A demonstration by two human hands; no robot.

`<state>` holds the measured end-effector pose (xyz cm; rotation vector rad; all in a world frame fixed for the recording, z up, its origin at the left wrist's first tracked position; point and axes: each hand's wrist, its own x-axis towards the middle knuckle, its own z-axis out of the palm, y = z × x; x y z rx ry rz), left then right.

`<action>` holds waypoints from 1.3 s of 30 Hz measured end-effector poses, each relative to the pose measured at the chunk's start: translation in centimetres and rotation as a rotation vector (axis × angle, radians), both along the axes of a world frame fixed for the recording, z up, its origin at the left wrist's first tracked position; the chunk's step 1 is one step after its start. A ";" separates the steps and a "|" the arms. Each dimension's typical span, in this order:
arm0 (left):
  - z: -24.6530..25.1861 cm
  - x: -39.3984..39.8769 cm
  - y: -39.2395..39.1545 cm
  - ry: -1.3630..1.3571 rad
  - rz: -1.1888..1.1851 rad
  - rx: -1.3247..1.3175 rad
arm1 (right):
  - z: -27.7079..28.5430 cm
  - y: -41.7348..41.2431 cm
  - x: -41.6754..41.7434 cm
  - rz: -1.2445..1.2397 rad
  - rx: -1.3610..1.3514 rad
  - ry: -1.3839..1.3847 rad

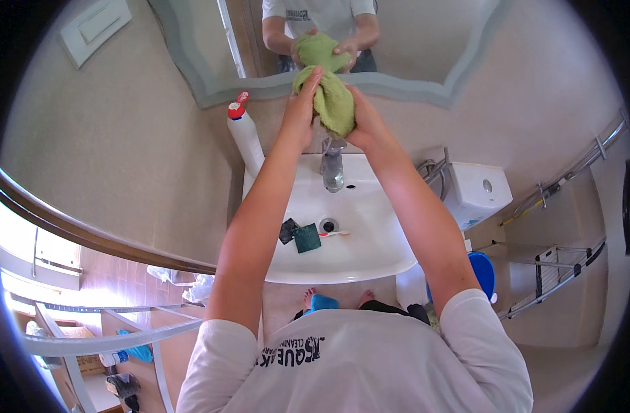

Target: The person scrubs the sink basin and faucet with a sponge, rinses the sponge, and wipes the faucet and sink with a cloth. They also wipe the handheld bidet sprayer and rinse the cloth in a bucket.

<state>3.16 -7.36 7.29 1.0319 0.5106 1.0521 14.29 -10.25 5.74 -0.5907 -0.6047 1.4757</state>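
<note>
A crumpled green cloth is held between my two hands, above the chrome faucet and close to the mirror's lower edge. My left hand grips its left side with the thumb laid along the top. On the other side, my right hand has its fingers partly hidden behind the cloth. Below, in the white washbasin, a green scouring pad overlaps a darker pad. A toothbrush lies beside them, just under the drain.
At the basin's back left corner stands a white bottle with its red cap flipped up. A wavy-edged mirror hangs ahead. To the right are a toilet cistern, a blue bucket and a folded metal ladder.
</note>
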 end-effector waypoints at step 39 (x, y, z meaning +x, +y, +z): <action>-11.1 -1.6 -9.9 0.670 0.088 0.378 | -10.3 -11.4 9.6 -0.182 0.071 -1.049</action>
